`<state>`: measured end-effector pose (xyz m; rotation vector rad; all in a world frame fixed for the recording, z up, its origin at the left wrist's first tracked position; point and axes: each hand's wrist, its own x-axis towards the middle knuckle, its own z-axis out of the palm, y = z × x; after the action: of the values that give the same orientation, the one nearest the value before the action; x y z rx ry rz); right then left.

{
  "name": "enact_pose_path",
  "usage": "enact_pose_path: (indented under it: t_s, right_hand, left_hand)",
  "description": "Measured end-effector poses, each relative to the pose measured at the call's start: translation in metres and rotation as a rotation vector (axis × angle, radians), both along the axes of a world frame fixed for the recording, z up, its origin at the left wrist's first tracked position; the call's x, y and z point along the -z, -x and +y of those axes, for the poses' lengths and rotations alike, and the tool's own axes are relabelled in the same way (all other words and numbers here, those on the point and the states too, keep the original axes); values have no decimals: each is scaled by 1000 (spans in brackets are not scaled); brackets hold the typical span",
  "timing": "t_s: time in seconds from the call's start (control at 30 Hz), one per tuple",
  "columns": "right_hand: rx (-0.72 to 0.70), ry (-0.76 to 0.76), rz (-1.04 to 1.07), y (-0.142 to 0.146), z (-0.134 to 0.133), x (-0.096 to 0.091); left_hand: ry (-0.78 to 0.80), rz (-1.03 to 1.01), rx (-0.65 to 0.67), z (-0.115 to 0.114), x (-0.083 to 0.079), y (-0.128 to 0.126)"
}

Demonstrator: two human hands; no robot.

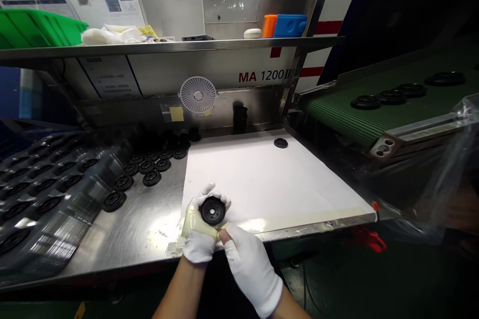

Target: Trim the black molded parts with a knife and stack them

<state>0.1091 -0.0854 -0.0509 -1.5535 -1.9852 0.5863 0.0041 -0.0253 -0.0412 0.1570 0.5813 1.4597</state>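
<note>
In my left hand [198, 224] I grip a round black plastic wheel [212, 211], its face with a small light centre turned toward me. That hand wears a white glove with a yellowish, shiny covering over part of it. Close by, my right hand [249, 261], also in a white glove, is closed, with its bare thumb tip near the base of my left thumb. What its fingers hold, if anything, is hidden. Both hands are over the front edge of a white sheet [247, 174]. Another black wheel [280, 143] lies on the sheet's far right.
Several black wheels [151, 178] lie on the metal table [142, 229], left of the sheet. Clear plastic trays [86, 204] with wheels are stacked farther left. A small fan [198, 94] is behind the sheet. To the right, a green conveyor [344, 114] carries wheels. Red-handled pliers [370, 239] hang near the front edge.
</note>
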Motion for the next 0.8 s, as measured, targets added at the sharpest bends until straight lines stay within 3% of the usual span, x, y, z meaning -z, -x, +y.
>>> enact_pose_path:
  t_s: [0.1,0.3,0.5,0.57,0.7,0.8]
  right_hand:
    - [9,23,21,-7,2,-5]
    - [124,-79,-182,-18,16,-8]
    - [90,-50,-235,-12,19,-18]
    - [24,27,-158,-13,15,-28]
    - [-273,355,254,-23,7,-47]
    - [-211,307,397,-38,8,-47]
  left_hand:
    - [-14,8,-15,-1,-2,1]
    - [-146,83,-16,-10,-6,-1]
    - [-348,520,-134,-25,-13,-3]
    - [-356,553,-153,-27,-15,-1]
    - [-280,408,-158,-27,-21,2]
    - [-169,229,-126,-24,-27,3]
